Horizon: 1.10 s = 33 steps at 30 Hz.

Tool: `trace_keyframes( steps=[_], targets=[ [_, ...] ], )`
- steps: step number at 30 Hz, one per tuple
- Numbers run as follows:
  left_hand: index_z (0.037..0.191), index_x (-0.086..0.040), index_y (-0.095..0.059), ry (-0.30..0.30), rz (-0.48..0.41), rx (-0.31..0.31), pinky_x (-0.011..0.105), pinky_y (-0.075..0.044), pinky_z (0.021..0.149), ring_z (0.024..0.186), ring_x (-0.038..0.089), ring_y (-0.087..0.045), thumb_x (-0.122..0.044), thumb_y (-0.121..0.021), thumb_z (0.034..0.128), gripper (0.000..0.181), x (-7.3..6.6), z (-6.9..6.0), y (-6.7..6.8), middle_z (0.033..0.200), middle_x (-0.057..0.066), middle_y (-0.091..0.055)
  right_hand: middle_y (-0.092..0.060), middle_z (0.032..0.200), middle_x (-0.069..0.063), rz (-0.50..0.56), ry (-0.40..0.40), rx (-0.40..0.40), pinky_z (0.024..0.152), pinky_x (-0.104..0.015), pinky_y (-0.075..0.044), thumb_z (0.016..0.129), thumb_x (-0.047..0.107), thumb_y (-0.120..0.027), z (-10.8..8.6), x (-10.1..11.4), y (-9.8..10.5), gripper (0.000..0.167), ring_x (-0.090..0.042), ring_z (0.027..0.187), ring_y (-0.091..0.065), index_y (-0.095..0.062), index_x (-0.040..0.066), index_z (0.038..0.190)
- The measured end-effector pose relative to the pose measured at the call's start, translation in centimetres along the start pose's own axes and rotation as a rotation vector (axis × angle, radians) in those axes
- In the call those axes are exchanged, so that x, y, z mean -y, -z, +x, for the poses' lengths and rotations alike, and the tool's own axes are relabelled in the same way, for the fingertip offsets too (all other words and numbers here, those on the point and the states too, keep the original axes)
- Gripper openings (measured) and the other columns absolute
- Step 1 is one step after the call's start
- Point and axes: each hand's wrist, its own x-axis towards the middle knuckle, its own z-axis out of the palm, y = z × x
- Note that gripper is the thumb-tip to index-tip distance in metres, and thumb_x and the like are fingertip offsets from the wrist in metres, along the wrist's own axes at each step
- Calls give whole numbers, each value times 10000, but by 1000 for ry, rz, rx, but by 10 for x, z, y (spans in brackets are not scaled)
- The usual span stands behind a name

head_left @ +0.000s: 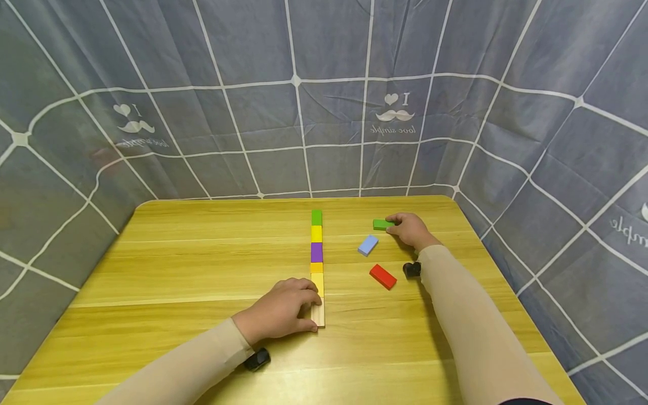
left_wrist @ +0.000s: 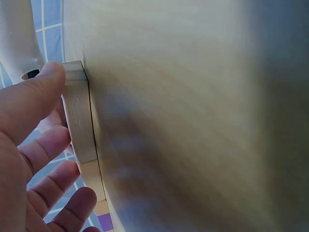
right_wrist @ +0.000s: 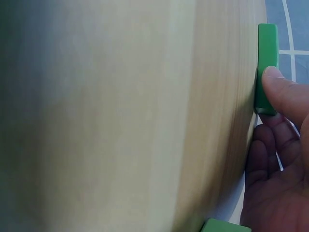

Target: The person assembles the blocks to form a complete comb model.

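Observation:
A straight row of coloured blocks runs away from me over the wooden table: a green block (head_left: 316,217), a yellow block (head_left: 316,233), a purple block (head_left: 316,252), a thin orange block (head_left: 316,268), a pale yellow block (head_left: 317,285) and a plain wooden block (head_left: 318,315) nearest. My left hand (head_left: 284,308) holds the wooden block, thumb at its near end; the left wrist view shows the other fingers beside the row. To the right, my right hand (head_left: 410,229) pinches the end of a flat green block (right_wrist: 267,67), which lies on the table.
A light blue block (head_left: 368,246) and a red block (head_left: 383,277) lie loose between the row and my right arm. Another green piece (right_wrist: 227,225) shows at the right wrist view's lower edge. A grey curtain (head_left: 334,112) with white lines surrounds the table (head_left: 202,253).

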Motion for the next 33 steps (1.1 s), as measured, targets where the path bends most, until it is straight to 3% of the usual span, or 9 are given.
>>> trace_keyframes(
  steps=[10, 19, 26, 33],
  targets=[
    [1206, -188, -743, 6, -46, -11, 492, -468, 1088, 1194, 220, -616, -448, -825, 899, 410, 4, 3, 2, 1291, -23, -673, -621, 1426, -237, -15, 6, -1, 1143, -540, -443, 1041, 199, -667, 0, 0, 0, 457, -396, 1301, -564, -609, 42, 1467],
    [1373, -139, -658, 84, -96, 10, 611, -368, 1205, 1449, 392, -498, -444, -803, 925, 561, 16, 11, 5, 1548, 119, -550, -618, 1428, -236, -12, 10, 2, 1132, -543, -447, 1039, 202, -668, 0, 0, 0, 458, -399, 1303, -560, -610, 46, 1466],
    [1444, -133, -609, 138, -136, 27, 641, -336, 1215, 1480, 446, -447, -469, -810, 913, 660, 26, 19, 7, 1615, 170, -470, -619, 1432, -230, -15, 0, -4, 1141, -539, -445, 1038, 205, -671, -1, 1, 0, 456, -393, 1302, -562, -615, 52, 1464],
    [1564, -166, -497, 181, -144, 58, 638, -294, 1243, 1536, 435, -376, -514, -808, 899, 811, 36, 28, 10, 1693, 147, -366, -610, 1441, -230, 0, -5, -2, 1152, -544, -438, 1040, 200, -670, -1, 1, 0, 456, -396, 1318, -552, -611, 53, 1468]
  ],
)
